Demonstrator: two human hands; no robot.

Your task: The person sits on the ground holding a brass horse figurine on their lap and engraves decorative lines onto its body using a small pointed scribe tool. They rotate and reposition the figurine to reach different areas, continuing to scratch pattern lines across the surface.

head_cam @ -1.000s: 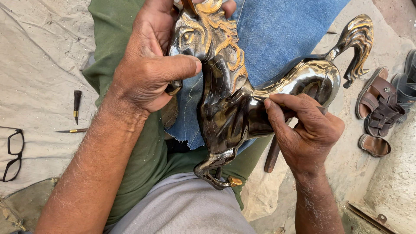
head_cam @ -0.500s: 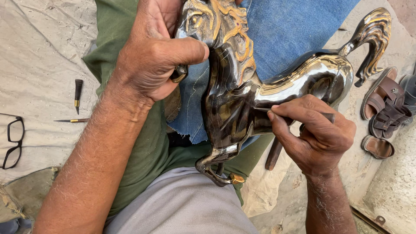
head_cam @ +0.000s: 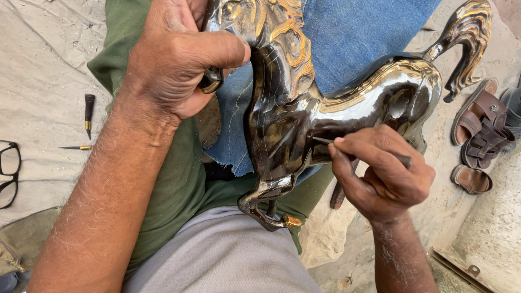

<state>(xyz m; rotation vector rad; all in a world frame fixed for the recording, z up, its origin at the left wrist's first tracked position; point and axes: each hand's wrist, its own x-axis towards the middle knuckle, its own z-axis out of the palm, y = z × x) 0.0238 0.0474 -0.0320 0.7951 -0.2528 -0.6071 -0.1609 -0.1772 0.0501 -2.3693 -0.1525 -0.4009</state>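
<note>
Polished dark metal with gold-coloured detailing makes up the horse figurine, which lies across the person's lap, its head toward the top of the view and its raised tail toward the upper right. Under it are a blue denim cloth and green trousers; a grey shirt fills the bottom centre.

The left hand is clamped around the front part of the figurine near the head, thumb pressed across toward the neck, with a small dark foreleg end showing just under the thumb. The right hand is closed in a pen-like grip on a thin engraving tool, whose tip touches the dark flank of the horse just below the gold line along the back. The two hands are well apart, one at each end of the body. One bent leg with a gold hoof hangs down over the grey shirt.

On the pale canvas sheet to the left lie a short dark-handled tool, a thin pointed tool with a brass collar just below it, and black-framed glasses at the edge. Brown sandals rest on the ground at the right, near the tail.
</note>
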